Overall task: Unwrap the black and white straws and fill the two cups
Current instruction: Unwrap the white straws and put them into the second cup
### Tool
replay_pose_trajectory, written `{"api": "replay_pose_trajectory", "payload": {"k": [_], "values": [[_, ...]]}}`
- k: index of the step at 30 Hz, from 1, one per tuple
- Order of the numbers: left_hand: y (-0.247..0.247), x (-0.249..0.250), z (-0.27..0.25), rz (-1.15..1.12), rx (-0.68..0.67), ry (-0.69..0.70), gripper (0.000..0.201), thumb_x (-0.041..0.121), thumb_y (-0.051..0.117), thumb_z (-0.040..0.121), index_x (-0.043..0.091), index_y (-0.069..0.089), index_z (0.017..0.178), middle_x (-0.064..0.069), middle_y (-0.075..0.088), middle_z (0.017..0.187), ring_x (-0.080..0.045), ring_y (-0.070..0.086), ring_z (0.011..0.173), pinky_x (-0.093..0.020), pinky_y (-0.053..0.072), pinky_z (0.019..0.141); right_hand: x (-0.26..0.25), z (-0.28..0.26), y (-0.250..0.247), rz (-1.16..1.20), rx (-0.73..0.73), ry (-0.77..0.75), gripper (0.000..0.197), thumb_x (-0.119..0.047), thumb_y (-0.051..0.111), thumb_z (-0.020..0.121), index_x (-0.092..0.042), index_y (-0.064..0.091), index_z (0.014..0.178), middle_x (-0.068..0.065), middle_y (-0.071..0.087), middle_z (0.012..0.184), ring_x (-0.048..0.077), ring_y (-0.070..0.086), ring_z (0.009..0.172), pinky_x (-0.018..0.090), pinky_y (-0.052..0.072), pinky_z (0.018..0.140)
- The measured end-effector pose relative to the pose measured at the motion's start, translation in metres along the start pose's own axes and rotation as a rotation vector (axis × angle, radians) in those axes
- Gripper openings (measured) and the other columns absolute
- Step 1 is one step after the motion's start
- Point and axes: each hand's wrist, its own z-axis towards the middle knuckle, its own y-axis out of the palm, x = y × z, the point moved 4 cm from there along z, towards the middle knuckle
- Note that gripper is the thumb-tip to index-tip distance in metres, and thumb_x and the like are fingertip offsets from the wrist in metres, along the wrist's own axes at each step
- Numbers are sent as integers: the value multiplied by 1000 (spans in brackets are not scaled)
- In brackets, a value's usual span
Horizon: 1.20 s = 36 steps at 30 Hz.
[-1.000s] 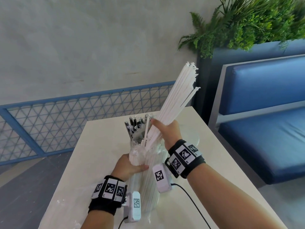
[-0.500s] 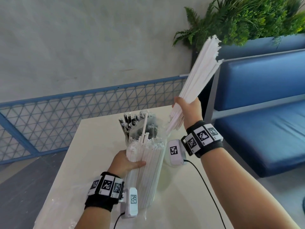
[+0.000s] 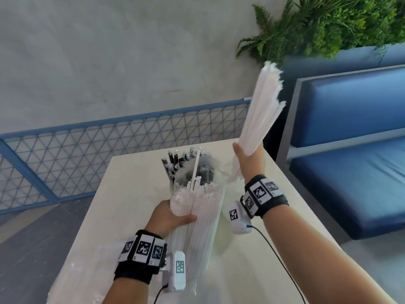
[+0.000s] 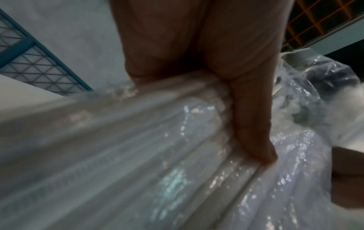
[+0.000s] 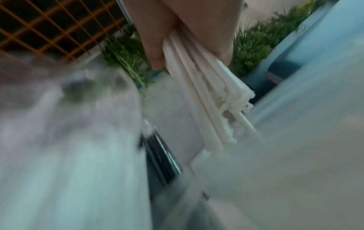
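Lifted clear, white straws (image 3: 259, 110) gripped by right hand (image 3: 248, 159), long axis near-upright, tips up.

cups (image 3: 221, 172): hidden by plastic | black straws (image 5: 161, 157): blurred (right wrist)

I see matt white paper straws (image 3: 260, 110), glossy crinkled clear plastic wrap (image 4: 295, 163), a smooth matt desk (image 3: 122, 194), padded leather-look bench (image 3: 355, 106).

Nothing readable here, no words, brands or numbers anywhere. Only signs are the black-and-white square code markers on the wristbands (image 3: 142, 249) and on the little white wrist cameras (image 3: 179, 267).
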Motion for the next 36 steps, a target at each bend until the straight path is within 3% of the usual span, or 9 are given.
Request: {"api": "replay_pose_trajectory", "payload": {"k": [6,11,14,17,20,23,27,30,36], "values": [[3,1,0,16,2,39,29,15,84,61,9,70,87,-3,73,86,-15,70,82,-26,52,76,43,-12,7,-76,-68,82,37,-16,71,76,-8,57,109,3,64,96,25,61,93,28,42,74],[3,-2,-1,12,16,38,36,16,84,61,6,69,91,-5,73,88,-15,68,83,-26,51,76,37,-14,2,-8,-90,36,36,-7,73,74,-10,53,104,0,62,92,12,58,82,21,44,75],[3,-1,-2,5,6,47,33,16,84,61,7,69,89,-5,73,87,-15,69,82,-26,52,76,20,-21,0,-9,-67,-105,39,-12,75,73,-14,53,105,-2,61,100,7,56,90,4,40,76],[3,-2,-5,-17,-5,55,27,15,84,60,16,69,82,5,73,81,-7,69,78,-20,52,72,-16,-43,-5,-105,38,-400,26,-18,70,78,-16,56,99,-4,58,99,5,53,90,5,38,79],[1,-4,-8,-55,-4,52,26,13,85,58,20,69,78,13,72,69,1,68,71,-10,50,63,-40,-73,9,-145,-262,-504,9,-12,65,83,-14,62,91,-1,66,88,4,58,78,4,42,74],[-1,-8,-11,-69,0,46,24,11,85,59,20,68,75,15,71,63,2,67,66,-9,48,59,-28,-97,34,-533,-686,-453,26,-25,65,83,-14,61,106,0,66,100,10,60,90,10,41,77],[-2,-8,-18,-85,-24,55,28,5,83,60,22,64,72,20,68,59,7,63,60,-5,43,54,-23,-111,44,-709,-789,-509,35,-28,66,80,-14,58,110,3,63,102,17,56,92,19,35,77],[-4,-8,-23,-117,-53,75,34,3,82,60,23,61,79,21,69,61,12,62,64,-2,42,56,-27,-112,44,-634,-756,-530,30,-28,68,79,-15,62,105,1,62,104,16,56,91,25,44,80],[-12,-16,-21,-227,35,70,23,7,79,65,12,67,84,11,73,69,-2,68,71,-10,49,63,-29,-105,22,-697,-305,-629,19,-42,60,77,-26,70,79,5,52,104,23,40,93,30,35,82]]}}
